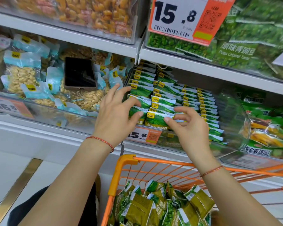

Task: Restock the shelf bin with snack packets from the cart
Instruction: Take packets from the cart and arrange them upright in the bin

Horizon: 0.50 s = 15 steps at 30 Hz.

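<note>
- While my hands are reaching into the shelf bin [232,111], my left hand [116,118] is resting spread on the front green packets [155,119].
- My right hand [188,128] is pinching one packet's top edge.
- More packets are lying in the orange cart [126,160] below my wrists.

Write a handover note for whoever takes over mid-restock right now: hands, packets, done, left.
Left hand: fingers spread, tips on the front green packets in the shelf bin; grips nothing.
Right hand: fingers loosely curled over the same front packets, straightening them; whether it pinches one is unclear.
Bin: several neat rows of green packets already stand in it.
Cart: a loose pile of the same packets lies below the hands.
Left: move the cart packets into the bin.
A phone lies on the peanut packs in the next bin.
</note>
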{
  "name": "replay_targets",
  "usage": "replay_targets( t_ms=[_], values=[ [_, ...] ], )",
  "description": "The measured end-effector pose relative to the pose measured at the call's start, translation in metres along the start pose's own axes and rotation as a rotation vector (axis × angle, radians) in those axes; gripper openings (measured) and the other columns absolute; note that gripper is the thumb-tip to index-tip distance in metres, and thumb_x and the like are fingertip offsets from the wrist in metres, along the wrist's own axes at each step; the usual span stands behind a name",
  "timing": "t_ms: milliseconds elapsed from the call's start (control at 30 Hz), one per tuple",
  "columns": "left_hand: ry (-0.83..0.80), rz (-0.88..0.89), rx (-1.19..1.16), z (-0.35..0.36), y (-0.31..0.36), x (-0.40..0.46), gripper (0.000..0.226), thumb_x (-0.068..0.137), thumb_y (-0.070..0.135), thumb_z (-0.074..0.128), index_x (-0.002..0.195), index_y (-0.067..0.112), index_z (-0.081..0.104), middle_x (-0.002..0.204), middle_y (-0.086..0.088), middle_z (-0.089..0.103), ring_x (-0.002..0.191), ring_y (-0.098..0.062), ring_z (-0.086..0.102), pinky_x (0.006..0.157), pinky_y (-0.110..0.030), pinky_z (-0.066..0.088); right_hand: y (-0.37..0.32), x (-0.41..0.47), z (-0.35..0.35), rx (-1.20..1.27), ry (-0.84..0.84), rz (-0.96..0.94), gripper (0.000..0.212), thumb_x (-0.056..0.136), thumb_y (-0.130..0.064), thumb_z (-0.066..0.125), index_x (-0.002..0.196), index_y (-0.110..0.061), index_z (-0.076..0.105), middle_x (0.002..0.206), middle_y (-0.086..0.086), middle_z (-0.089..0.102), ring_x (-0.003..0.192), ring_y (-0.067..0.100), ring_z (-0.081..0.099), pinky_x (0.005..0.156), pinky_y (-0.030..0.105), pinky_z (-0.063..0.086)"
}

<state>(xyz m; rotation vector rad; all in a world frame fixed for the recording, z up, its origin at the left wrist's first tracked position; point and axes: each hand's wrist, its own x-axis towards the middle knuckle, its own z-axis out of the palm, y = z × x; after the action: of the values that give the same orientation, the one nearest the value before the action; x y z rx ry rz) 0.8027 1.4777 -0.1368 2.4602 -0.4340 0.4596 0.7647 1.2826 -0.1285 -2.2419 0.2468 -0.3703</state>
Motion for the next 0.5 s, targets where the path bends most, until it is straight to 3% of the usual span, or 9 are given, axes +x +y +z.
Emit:
replay_targets(
  t_ms=[100,200,267,333,367,433,467,500],
  values=[
    [0.026,0.018,0.040,0.005,0.000,0.002,0.013,0.082,0.029,0.072,0.090,0.020,0.067,0.139,-0.010,0.049,0.141,-0.034,0.025,0.109,-0.051,0.024,-0.005,0.006,0.006,-0.061,-0.009,-0.028,0.024,0.082,-0.033,0.073,0.102,-0.023,0.064,0.083,-0.017,0.057,0.068,-0.008,0.056,0.059,0.008,0.043],
    [0.038,0.001,0.039,0.009,0.001,0.003,0.014,0.081,0.028,0.072,0.090,0.019,0.066,0.139,-0.010,0.049,0.141,-0.035,0.025,0.109,-0.051,0.024,-0.011,0.011,0.001,0.010,-0.024,-0.016,0.030,0.083,-0.042,0.069,0.106,-0.024,0.062,0.091,-0.012,0.062,0.077,-0.001,0.060,0.066,0.017,0.047],
    [0.053,-0.008,0.009,0.009,0.002,0.002,0.018,0.084,0.032,0.066,0.096,0.019,0.066,0.140,-0.010,0.047,0.141,-0.033,0.023,0.110,-0.049,0.023,-0.012,0.019,-0.005,0.201,0.031,0.096,0.037,0.089,-0.048,0.058,0.116,-0.022,0.059,0.107,-0.010,0.063,0.094,0.003,0.060,0.082,0.021,0.049],
    [0.068,-0.018,-0.024,0.007,0.002,0.002,0.030,0.087,0.039,0.055,0.106,0.018,0.065,0.141,-0.009,0.045,0.141,-0.031,0.022,0.111,-0.047,0.023,-0.018,0.033,-0.006,0.495,-0.064,0.356,0.050,0.096,-0.050,0.044,0.133,-0.017,0.050,0.131,-0.001,0.055,0.117,0.012,0.054,0.102,0.033,0.044],
    [0.073,-0.035,-0.046,0.006,0.002,0.002,0.035,0.087,0.040,0.052,0.110,0.017,0.064,0.141,-0.009,0.044,0.141,-0.030,0.022,0.111,-0.046,0.023,-0.020,0.041,-0.006,0.625,-0.147,0.465,0.051,0.098,-0.051,0.039,0.133,-0.016,0.049,0.132,0.000,0.053,0.118,0.014,0.052,0.102,0.034,0.044],
    [0.083,-0.074,-0.093,0.003,0.001,0.004,0.039,0.088,0.041,0.048,0.113,0.015,0.063,0.141,-0.010,0.044,0.141,-0.029,0.022,0.112,-0.045,0.023,-0.025,0.056,0.000,0.740,-0.213,0.535,0.038,0.099,-0.055,0.031,0.098,-0.024,0.053,0.097,-0.010,0.052,0.086,0.007,0.054,0.084,0.028,0.048],
    [0.089,-0.087,-0.110,0.001,0.000,0.004,0.039,0.088,0.040,0.048,0.113,0.015,0.063,0.141,-0.010,0.044,0.141,-0.029,0.022,0.112,-0.045,0.023,-0.027,0.063,0.005,0.696,-0.218,0.533,0.038,0.098,-0.056,0.029,0.088,-0.027,0.050,0.089,-0.010,0.048,0.079,0.006,0.050,0.086,0.028,0.046],
    [0.094,-0.090,-0.118,0.000,-0.001,0.004,0.039,0.088,0.040,0.048,0.113,0.014,0.063,0.141,-0.010,0.044,0.140,-0.029,0.023,0.111,-0.044,0.023,-0.029,0.067,0.010,0.619,-0.239,0.525,0.042,0.098,-0.058,0.026,0.097,-0.027,0.054,0.101,-0.006,0.055,0.091,0.010,0.053,0.099,0.036,0.040]
  ],
)
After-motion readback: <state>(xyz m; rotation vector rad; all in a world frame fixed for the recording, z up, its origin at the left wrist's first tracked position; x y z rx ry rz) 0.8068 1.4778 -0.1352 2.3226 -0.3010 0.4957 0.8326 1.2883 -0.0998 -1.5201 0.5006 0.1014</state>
